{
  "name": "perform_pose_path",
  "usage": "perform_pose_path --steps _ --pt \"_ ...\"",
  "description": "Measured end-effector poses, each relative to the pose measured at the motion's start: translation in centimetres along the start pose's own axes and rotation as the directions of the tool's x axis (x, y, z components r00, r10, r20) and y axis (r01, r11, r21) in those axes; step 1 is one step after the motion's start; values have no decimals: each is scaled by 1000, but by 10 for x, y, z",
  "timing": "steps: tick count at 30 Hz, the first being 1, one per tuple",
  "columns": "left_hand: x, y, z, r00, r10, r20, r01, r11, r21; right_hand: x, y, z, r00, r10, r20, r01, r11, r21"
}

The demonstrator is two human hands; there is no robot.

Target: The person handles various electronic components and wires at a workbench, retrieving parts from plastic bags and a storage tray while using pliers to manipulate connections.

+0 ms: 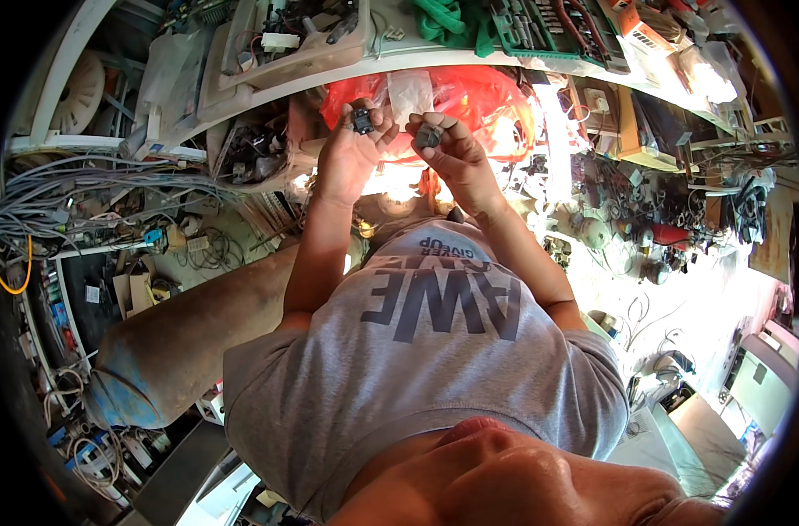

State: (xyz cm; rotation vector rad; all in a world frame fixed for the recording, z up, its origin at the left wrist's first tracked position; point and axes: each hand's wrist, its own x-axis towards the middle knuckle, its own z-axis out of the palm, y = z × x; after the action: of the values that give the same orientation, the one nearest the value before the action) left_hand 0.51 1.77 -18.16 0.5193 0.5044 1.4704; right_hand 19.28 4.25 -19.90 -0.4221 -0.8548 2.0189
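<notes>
Both my hands are raised side by side in front of my chest, below the edge of the white workbench (347,70). My left hand (345,159) is turned palm up, its curled fingers holding a small black block-shaped part (363,122). Between the thumb and fingers of my right hand (463,163) is a small dark grey part (428,135) with a roughly round outline. The two parts are apart from each other. Their exact kind is too small to make out. Just beyond my hands lies a red plastic bag (478,92) with a whitish piece (410,92) on it.
On the bench stand a clear plastic bin (360,44), a green cloth (452,24) and a green tool case (527,35). Grey cables (92,188) run along the left. A large rusty cylinder (198,316) lies by my left arm. Cluttered small parts (627,202) fill the right side.
</notes>
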Motion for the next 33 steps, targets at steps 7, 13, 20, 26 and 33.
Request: perform_pose_path --steps 7,13,20,26,33 --pt "0 -1 -6 1000 -16 -17 16 999 -40 -1 -5 5 989 -138 56 144 982 -126" --pt "-1 -2 -5 1000 -22 -2 22 998 -55 -2 -5 5 979 -163 124 171 983 -59" --pt "-1 -3 -8 999 -32 -30 30 998 -57 -5 -23 3 981 184 69 -189 796 576" --pt "0 -4 -8 999 -41 -34 39 997 -60 -7 -22 -4 969 208 132 -241 690 683" --pt "0 -12 0 958 44 -283 -29 998 57 -5 -16 2 969 241 44 -240 897 372"
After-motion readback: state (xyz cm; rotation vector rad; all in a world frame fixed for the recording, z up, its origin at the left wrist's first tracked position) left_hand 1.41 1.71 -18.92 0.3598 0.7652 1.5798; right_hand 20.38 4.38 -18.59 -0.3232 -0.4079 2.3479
